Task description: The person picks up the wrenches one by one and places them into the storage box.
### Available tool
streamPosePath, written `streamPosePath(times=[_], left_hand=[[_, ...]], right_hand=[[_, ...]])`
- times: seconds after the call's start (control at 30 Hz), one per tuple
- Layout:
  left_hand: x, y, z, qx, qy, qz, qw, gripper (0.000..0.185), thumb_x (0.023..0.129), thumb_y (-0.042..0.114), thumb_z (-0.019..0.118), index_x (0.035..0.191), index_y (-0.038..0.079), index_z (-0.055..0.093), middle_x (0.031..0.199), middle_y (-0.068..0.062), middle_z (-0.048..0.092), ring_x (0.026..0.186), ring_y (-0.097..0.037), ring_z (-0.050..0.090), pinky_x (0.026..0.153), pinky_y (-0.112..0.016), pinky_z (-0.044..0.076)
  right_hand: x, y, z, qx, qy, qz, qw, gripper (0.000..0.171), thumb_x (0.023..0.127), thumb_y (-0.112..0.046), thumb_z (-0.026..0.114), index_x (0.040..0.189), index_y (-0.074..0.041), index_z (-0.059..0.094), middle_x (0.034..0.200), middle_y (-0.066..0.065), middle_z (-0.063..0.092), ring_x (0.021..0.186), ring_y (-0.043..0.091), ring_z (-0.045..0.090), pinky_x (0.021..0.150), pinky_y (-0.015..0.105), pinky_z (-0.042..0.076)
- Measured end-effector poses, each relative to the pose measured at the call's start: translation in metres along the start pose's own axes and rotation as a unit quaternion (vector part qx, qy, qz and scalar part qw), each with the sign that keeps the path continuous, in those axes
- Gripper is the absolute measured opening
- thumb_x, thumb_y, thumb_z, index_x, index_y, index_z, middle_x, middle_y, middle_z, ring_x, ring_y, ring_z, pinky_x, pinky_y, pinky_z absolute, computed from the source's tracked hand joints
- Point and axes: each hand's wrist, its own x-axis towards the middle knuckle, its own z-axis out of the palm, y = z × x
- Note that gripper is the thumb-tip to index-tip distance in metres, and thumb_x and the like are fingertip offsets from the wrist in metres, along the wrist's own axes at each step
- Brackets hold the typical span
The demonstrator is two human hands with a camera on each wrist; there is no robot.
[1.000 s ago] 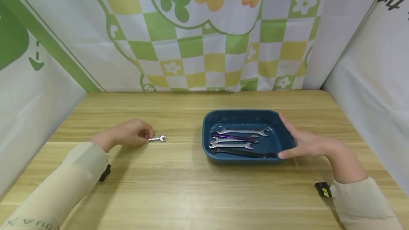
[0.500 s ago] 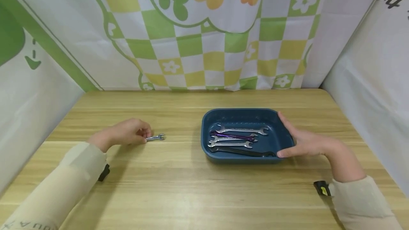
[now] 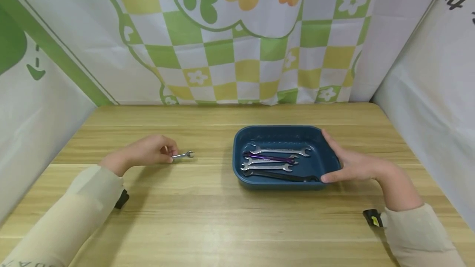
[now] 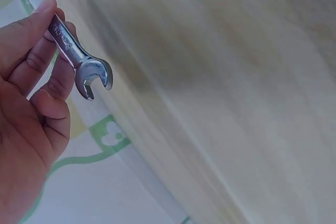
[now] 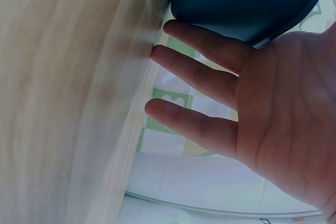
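A small silver double open-ended wrench [image 4: 65,40] is pinched between the thumb and fingers of my left hand [image 3: 148,151], just above the table's left half. Its free jaw end points right, toward the bin, in the head view. My right hand [image 3: 358,167] lies spread against the right end of a dark blue bin [image 3: 282,186], thumb at the near rim and a finger at the far corner. In the right wrist view its other fingers [image 5: 197,74] are straight. Inside the bin lie several wrenches: silver ones [image 3: 280,151], a purple one [image 3: 269,158] and a black one [image 3: 280,175].
The wood-grain table [image 3: 208,221] extends in front of and between the hands. A checkered, flowered cloth [image 3: 237,61] hangs along its back edge, and white sheets [image 3: 430,85] close off both sides.
The small wrench has risen slightly in my left hand, its free end tipping upward. My right hand stays at the bin, which has not moved on the table.
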Motion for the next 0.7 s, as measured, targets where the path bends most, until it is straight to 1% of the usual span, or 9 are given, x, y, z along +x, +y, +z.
streamPosePath(times=[0.2, 0.37, 0.4, 0.47, 0.53, 0.6, 0.7], left_hand=[[0.003, 0.014, -0.006, 0.018, 0.009, 0.018, 0.9996, 0.006, 0.090, 0.007, 0.069, 0.091, 0.013, 0.069, 0.087, 0.003, 0.068, 0.084, -0.011, 0.064, 0.074, -0.031, 0.052], [0.005, 0.026, -0.008, 0.026, 0.020, 0.028, 0.9991, 0.008, 0.090, 0.004, 0.069, 0.093, 0.011, 0.069, 0.089, 0.000, 0.070, 0.086, -0.012, 0.064, 0.077, -0.034, 0.053], [0.006, 0.029, -0.008, 0.028, 0.023, 0.029, 0.9989, 0.008, 0.090, 0.004, 0.069, 0.094, 0.011, 0.069, 0.089, 0.000, 0.069, 0.086, -0.013, 0.064, 0.077, -0.033, 0.053], [0.008, 0.036, -0.011, 0.029, 0.029, 0.046, 0.9981, 0.008, 0.090, 0.003, 0.069, 0.094, 0.010, 0.068, 0.090, -0.001, 0.070, 0.087, -0.013, 0.065, 0.077, -0.034, 0.054], [0.010, 0.043, -0.013, 0.035, 0.032, 0.057, 0.9973, 0.008, 0.091, 0.004, 0.069, 0.094, 0.012, 0.068, 0.091, -0.001, 0.070, 0.088, -0.013, 0.066, 0.078, -0.034, 0.054], [0.012, 0.051, -0.015, 0.039, 0.033, 0.066, 0.9965, 0.009, 0.090, 0.004, 0.069, 0.093, 0.013, 0.068, 0.092, -0.001, 0.071, 0.088, -0.013, 0.067, 0.079, -0.037, 0.055], [0.015, 0.063, -0.018, 0.045, 0.033, 0.070, 0.9960, 0.010, 0.091, 0.006, 0.070, 0.093, 0.015, 0.068, 0.091, 0.000, 0.071, 0.088, -0.012, 0.067, 0.080, -0.037, 0.054]], right_hand=[[0.002, -0.001, -0.001, -0.002, -0.002, 0.001, 1.000, 0.126, 0.084, -0.039, 0.077, 0.155, -0.018, -0.025, 0.163, 0.026, -0.016, 0.148, 0.055, 0.001, 0.113, 0.072, 0.014], [0.003, -0.001, -0.001, 0.003, -0.005, 0.002, 1.000, 0.127, 0.084, -0.039, 0.078, 0.155, -0.018, -0.025, 0.163, 0.025, -0.018, 0.148, 0.054, -0.002, 0.113, 0.073, 0.013], [0.002, -0.001, -0.001, 0.001, -0.004, 0.002, 1.000, 0.127, 0.084, -0.039, 0.078, 0.155, -0.018, -0.025, 0.163, 0.026, -0.018, 0.148, 0.054, -0.001, 0.113, 0.073, 0.013], [0.002, -0.001, -0.001, -0.001, -0.003, 0.003, 1.000, 0.127, 0.084, -0.039, 0.078, 0.155, -0.018, -0.025, 0.163, 0.026, -0.017, 0.148, 0.055, -0.001, 0.113, 0.073, 0.013], [0.001, -0.001, -0.001, 0.000, -0.002, 0.003, 1.000, 0.126, 0.084, -0.039, 0.078, 0.155, -0.018, -0.025, 0.163, 0.026, -0.017, 0.148, 0.055, -0.001, 0.113, 0.073, 0.013], [0.000, -0.001, -0.001, 0.000, -0.002, 0.003, 1.000, 0.126, 0.084, -0.039, 0.078, 0.155, -0.018, -0.025, 0.163, 0.026, -0.017, 0.148, 0.055, 0.000, 0.112, 0.073, 0.013], [0.000, -0.002, -0.001, 0.005, -0.004, 0.004, 1.000, 0.126, 0.084, -0.038, 0.077, 0.155, -0.018, -0.025, 0.163, 0.026, -0.017, 0.147, 0.055, -0.001, 0.112, 0.073, 0.013]])
